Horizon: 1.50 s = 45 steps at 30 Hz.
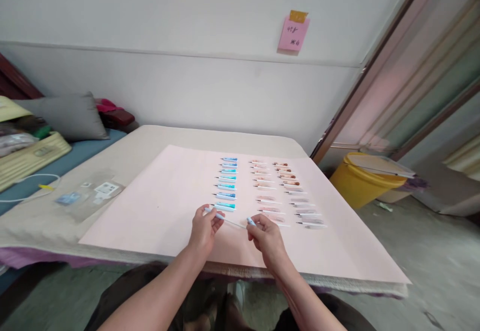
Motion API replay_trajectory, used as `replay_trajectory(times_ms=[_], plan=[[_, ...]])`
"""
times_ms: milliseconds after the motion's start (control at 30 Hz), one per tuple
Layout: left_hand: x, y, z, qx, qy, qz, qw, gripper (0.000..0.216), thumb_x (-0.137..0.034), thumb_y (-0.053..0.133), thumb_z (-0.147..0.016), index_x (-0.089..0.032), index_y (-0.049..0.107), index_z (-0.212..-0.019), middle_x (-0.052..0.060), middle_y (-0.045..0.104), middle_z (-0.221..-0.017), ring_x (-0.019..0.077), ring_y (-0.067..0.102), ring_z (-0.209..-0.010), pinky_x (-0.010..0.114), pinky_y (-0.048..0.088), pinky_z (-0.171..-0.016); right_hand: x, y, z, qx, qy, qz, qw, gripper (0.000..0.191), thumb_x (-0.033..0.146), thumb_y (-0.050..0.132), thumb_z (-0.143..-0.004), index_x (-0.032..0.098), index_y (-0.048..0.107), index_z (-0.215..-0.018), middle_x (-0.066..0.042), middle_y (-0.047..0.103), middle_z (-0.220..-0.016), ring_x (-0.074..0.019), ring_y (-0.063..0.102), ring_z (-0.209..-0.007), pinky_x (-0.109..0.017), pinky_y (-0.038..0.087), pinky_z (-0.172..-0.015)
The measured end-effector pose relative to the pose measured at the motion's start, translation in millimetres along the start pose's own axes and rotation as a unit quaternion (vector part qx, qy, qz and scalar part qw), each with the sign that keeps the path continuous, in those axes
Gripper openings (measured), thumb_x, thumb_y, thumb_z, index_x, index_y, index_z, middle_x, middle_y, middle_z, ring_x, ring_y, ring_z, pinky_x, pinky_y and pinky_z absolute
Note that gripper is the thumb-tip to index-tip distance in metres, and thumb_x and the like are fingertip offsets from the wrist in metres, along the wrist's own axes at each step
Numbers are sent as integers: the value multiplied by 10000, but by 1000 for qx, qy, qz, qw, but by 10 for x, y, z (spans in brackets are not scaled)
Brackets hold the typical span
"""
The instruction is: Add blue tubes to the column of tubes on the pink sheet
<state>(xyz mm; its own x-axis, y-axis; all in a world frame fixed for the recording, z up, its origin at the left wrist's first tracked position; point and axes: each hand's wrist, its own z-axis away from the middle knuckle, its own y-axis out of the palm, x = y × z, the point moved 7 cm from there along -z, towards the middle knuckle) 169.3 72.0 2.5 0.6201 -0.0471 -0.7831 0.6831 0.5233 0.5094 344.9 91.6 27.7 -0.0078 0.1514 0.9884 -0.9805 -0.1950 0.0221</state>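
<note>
My left hand [202, 228] is closed, pinching a slim pale-blue pen part [220, 216] between thumb and fingers. From it a thin white rod [235, 223] stretches toward my right hand [268, 238]. That hand is also closed, with a short light-blue pen piece [250, 221] at its fingertips. Both hands are just above the near part of a pale pink sheet [150, 206]. Right beyond my left hand lies the nearest of a column of blue pens [227, 186]. A middle column of pale pinkish pens [264, 180] and a right column of brown and greyish pens [288, 177] lie beside it.
Clear plastic packaging [90, 196] lies left of the sheet on the cream table cover [131, 146]. A grey pillow [78, 118] rests at far left. On the floor at right stands a yellow bin [352, 183]. A pink note [293, 34] is taped to the wall.
</note>
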Motion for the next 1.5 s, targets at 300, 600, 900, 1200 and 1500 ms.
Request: replay_trajectory(times_ms=[300, 600, 900, 1200, 1500], plan=[[-7, -56, -32, -13, -17, 35, 999, 242, -160, 647, -718, -185, 456, -865, 46, 611, -720, 151, 640, -688, 276, 518, -647, 135, -194, -30, -5, 7, -125, 992, 152, 219, 615, -645, 179, 469, -662, 68, 463, -426, -19, 182, -340, -207, 60, -381], [256, 180, 125, 97, -111, -6, 989, 185, -190, 658, -707, -145, 553, -853, 85, 637, -833, 132, 615, -711, 229, 491, -624, -46, -6, -15, -23, -25, -57, 998, 133, 260, 583, -711, 180, 481, -680, 51, 511, -504, -32, 251, -365, -196, 140, -374], [314, 252, 205, 132, -128, -1, 983, 179, -227, 648, -712, -154, 546, -839, 77, 635, -829, 140, 600, -702, 262, 481, -635, -87, 154, 24, 18, -16, 55, 998, 99, 247, 571, -717, 172, 520, -677, 55, 477, -469, -54, 309, -403, -198, 203, -400], [281, 191, 201, 92, -129, -41, 987, 159, -206, 633, -680, -148, 546, -799, 61, 638, -767, 122, 592, -651, 235, 451, -611, -192, 160, 13, 31, 54, -96, 993, 180, 309, 615, -707, 153, 538, -662, 47, 499, -466, -28, 282, -334, -187, 158, -360], [438, 300, 352, 125, -161, -112, 973, 194, -229, 617, -667, -157, 584, -843, 46, 640, -771, 114, 581, -662, 232, 435, -626, -394, 174, -50, 44, 109, -273, 955, 138, 280, 657, -682, 143, 646, -666, -48, 630, -702, -151, 577, -693, -260, 444, -684]])
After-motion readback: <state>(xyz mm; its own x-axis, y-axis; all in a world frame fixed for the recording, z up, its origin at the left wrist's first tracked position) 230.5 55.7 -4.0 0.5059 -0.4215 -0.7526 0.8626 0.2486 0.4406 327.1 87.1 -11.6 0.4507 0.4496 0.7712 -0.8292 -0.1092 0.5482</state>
